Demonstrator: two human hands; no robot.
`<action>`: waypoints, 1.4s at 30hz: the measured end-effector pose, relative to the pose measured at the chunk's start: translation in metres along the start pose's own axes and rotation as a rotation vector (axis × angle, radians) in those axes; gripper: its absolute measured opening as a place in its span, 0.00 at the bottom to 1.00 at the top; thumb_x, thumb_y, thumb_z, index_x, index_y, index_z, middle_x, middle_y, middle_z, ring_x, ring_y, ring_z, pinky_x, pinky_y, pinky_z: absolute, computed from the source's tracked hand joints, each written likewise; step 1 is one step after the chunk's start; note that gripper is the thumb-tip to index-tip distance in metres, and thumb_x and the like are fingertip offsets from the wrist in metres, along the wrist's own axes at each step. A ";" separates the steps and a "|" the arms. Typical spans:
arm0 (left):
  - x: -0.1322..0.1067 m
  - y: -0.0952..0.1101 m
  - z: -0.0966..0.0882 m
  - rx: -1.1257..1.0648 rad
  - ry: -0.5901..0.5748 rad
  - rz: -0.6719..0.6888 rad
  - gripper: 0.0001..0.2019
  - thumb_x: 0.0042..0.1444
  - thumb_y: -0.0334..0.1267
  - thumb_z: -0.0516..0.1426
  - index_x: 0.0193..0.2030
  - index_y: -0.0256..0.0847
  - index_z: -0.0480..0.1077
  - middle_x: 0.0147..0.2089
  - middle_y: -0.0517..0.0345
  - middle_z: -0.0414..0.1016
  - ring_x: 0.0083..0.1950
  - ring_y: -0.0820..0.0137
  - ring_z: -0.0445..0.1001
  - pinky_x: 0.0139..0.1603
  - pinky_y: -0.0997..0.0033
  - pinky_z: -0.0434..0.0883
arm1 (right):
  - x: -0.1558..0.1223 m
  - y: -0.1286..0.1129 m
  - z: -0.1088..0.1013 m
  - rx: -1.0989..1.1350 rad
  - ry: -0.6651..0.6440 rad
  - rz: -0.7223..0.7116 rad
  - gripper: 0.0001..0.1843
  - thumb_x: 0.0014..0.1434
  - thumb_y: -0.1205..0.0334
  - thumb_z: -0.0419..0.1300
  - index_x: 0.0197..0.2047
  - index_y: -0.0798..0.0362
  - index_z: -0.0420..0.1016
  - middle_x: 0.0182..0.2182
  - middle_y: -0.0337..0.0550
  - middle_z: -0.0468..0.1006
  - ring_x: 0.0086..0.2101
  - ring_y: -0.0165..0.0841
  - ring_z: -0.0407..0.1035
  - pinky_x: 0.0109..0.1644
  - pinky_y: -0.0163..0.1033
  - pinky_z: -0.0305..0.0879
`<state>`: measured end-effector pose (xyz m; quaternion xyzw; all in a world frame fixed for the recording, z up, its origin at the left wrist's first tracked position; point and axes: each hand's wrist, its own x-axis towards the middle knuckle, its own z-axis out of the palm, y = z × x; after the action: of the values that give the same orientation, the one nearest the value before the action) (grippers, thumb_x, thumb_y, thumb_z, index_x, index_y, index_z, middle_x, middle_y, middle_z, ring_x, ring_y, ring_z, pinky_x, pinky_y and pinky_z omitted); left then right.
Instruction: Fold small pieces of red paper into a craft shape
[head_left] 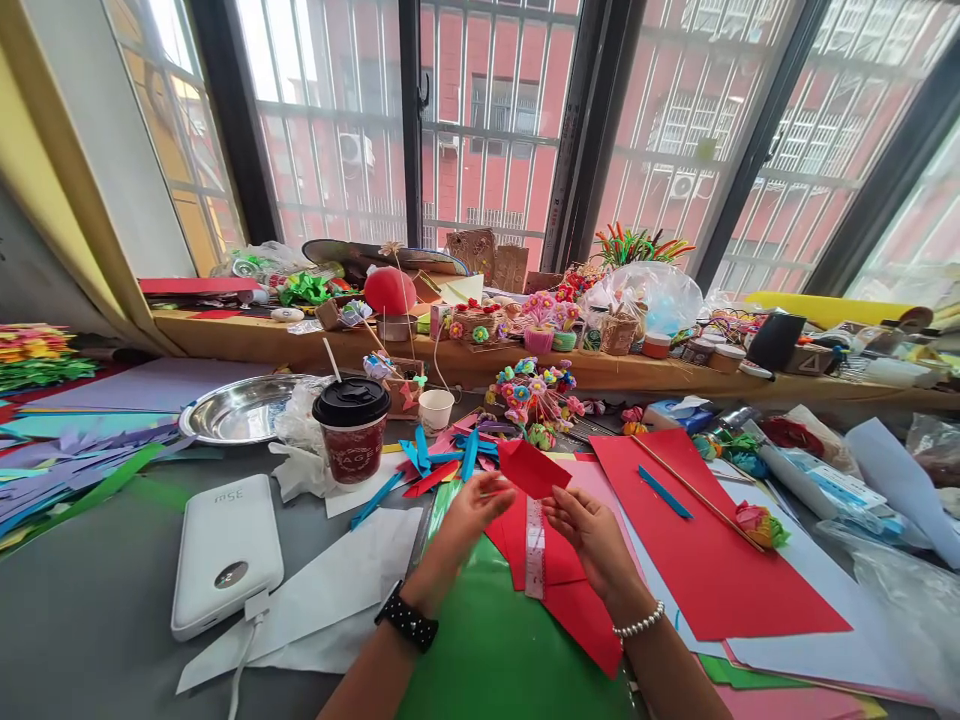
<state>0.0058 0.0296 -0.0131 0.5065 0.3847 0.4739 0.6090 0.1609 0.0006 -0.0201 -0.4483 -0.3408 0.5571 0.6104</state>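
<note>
A folded piece of red paper [534, 470] is up in the air above the middle of the table. My right hand [589, 525] pinches its lower right corner between thumb and fingers. Just left of the paper is my left hand [476, 515], slightly blurred, its fingers loosely curved and apart, with nothing visible in them. Below both hands lies a clear ruler [535, 560] across more red paper pieces [574, 610], on a green mat [480, 660]. Blue paper strips [469, 455] are scattered beyond my left hand.
At left stand a lidded cup [352, 440], a white power bank [227, 555] with a cable, and a metal tray [196, 425]. At right, a large red sheet [720, 560] bears a stick with a paper flower [757, 525]. Crafts crowd the windowsill [480, 372].
</note>
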 end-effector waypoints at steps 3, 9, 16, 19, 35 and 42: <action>-0.006 -0.005 0.011 0.019 -0.124 -0.059 0.16 0.39 0.43 0.60 0.35 0.37 0.66 0.36 0.53 0.70 0.42 0.65 0.67 0.43 0.68 0.62 | -0.005 0.004 0.007 0.103 -0.052 0.059 0.11 0.41 0.59 0.63 0.24 0.55 0.65 0.26 0.43 0.75 0.29 0.31 0.71 0.36 0.35 0.66; -0.012 -0.001 0.013 -0.044 -0.077 -0.021 0.10 0.44 0.42 0.56 0.29 0.37 0.69 0.31 0.55 0.72 0.37 0.67 0.69 0.43 0.69 0.64 | -0.016 0.005 0.014 0.032 -0.145 0.105 0.12 0.43 0.58 0.61 0.29 0.57 0.70 0.31 0.45 0.75 0.33 0.32 0.70 0.35 0.34 0.65; -0.011 0.002 0.011 -0.101 0.007 -0.085 0.10 0.42 0.43 0.57 0.27 0.36 0.69 0.28 0.56 0.73 0.34 0.67 0.71 0.42 0.68 0.66 | -0.013 0.002 0.011 -0.241 -0.208 0.021 0.16 0.46 0.52 0.57 0.31 0.57 0.73 0.32 0.48 0.74 0.32 0.33 0.68 0.32 0.35 0.64; -0.011 0.003 0.006 -0.093 0.027 -0.109 0.11 0.41 0.43 0.58 0.28 0.36 0.70 0.28 0.56 0.73 0.34 0.68 0.71 0.41 0.70 0.66 | -0.009 -0.002 0.005 -0.291 -0.073 -0.134 0.19 0.49 0.50 0.53 0.29 0.58 0.72 0.27 0.46 0.74 0.28 0.32 0.68 0.30 0.36 0.64; -0.010 0.008 0.006 -0.028 0.050 -0.097 0.16 0.38 0.38 0.61 0.35 0.35 0.65 0.24 0.60 0.71 0.27 0.71 0.72 0.34 0.70 0.69 | -0.010 -0.014 -0.001 -0.760 -0.330 -0.605 0.10 0.52 0.64 0.53 0.36 0.48 0.73 0.32 0.43 0.71 0.35 0.33 0.65 0.36 0.36 0.64; -0.010 0.008 0.005 0.066 -0.026 -0.010 0.23 0.40 0.39 0.59 0.43 0.36 0.58 0.21 0.62 0.71 0.27 0.69 0.72 0.32 0.68 0.69 | -0.006 -0.017 -0.007 -0.774 -0.402 -0.566 0.09 0.51 0.60 0.55 0.35 0.49 0.74 0.28 0.40 0.70 0.29 0.30 0.65 0.31 0.34 0.63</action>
<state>0.0067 0.0185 -0.0042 0.5305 0.3945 0.4514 0.5993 0.1726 -0.0064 -0.0066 -0.4157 -0.7403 0.2786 0.4490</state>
